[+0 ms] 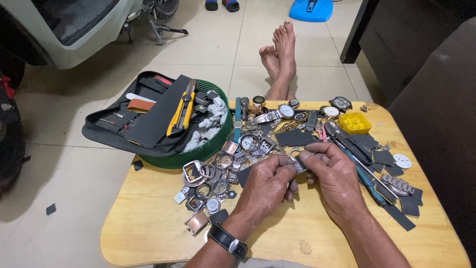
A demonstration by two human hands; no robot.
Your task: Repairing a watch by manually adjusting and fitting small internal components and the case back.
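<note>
Both hands pinch 1 metal watch band segment (299, 164) above the desk (148, 223): left hand (267, 186) clenched on its near end, right hand (334, 173) grasping the far end. Likely light, linked, floppy, slippery; best taken by its edges.

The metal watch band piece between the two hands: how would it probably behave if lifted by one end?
The metal watch band piece looks linked, so it would probably droop. It is small, so likely light. Its shiny surface may slip between the fingers of the left hand and right hand.
</note>
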